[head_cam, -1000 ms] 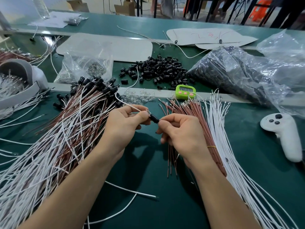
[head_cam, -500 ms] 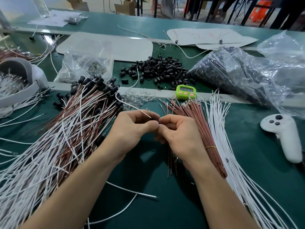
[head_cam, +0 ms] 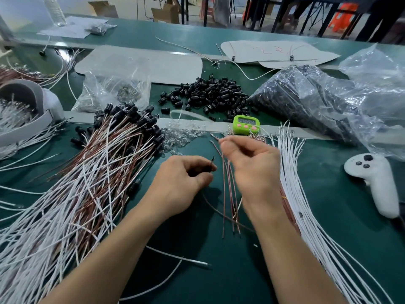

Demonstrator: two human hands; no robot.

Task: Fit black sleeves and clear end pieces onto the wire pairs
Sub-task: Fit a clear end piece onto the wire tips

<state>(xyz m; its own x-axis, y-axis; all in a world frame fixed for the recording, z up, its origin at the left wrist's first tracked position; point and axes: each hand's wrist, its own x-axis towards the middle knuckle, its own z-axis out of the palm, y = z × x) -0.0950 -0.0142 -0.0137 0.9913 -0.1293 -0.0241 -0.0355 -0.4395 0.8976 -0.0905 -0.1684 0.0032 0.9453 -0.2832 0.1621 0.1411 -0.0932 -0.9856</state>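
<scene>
Left hand fingers curled, pinching small dark piece, likely black sleeve, below-left of green timer. Right hand thumb and forefinger pinch brown wires near tips, just below timer; blurred. I'd grip close to tip, line it with sleeve bore, feed straight. Sleeve pile behind timer.

The right hand is smeared with blur, so whether its grip holds a wire cannot be told. The left hand curls over a small dark piece, hiding most of it. The digits on the green timer are unreadable. The wire pile runs off the left and near edges.
</scene>
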